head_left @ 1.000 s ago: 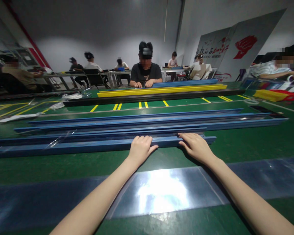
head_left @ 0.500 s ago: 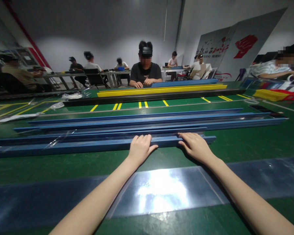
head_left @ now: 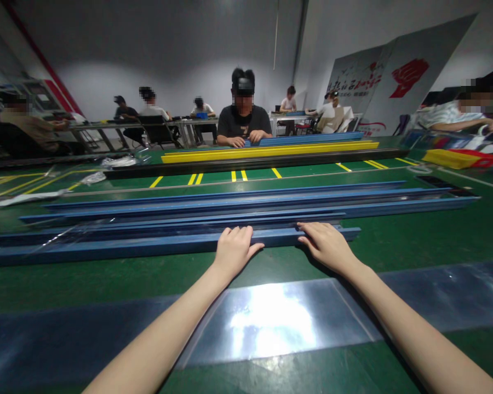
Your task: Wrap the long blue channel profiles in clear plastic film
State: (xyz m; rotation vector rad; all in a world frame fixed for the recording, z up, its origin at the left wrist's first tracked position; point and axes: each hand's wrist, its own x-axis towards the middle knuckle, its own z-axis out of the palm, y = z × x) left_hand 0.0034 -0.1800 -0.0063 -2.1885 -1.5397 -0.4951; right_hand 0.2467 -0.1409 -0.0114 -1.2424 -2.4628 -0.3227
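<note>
A long blue channel-shaped strip (head_left: 127, 249) lies across the green table, nearest of several blue strips. My left hand (head_left: 235, 247) is closed over it, fingers curled across the top and thumb along the near side. Farther right, close to the strip's right end, my right hand (head_left: 328, 244) grips the same piece, its fingertips on the far side partly hidden. Shiny clear film (head_left: 59, 236) rests over the left part of the strip. Just beyond lie more blue strips (head_left: 419, 207), parallel to it.
Under my forearms runs a wide glossy clear plastic sheet (head_left: 213, 328). Farther back are a black strip (head_left: 287, 161), a yellow strip (head_left: 271, 150) and a phone-like dark object (head_left: 433, 182). A co-worker (head_left: 244, 117) sits opposite; yellow and red trays (head_left: 452, 158) stand at right.
My hands keep the same hold on the blue strip. Glints on the clear film at left have shifted leftward. The opposite co-worker's hands have moved slightly to the right.
</note>
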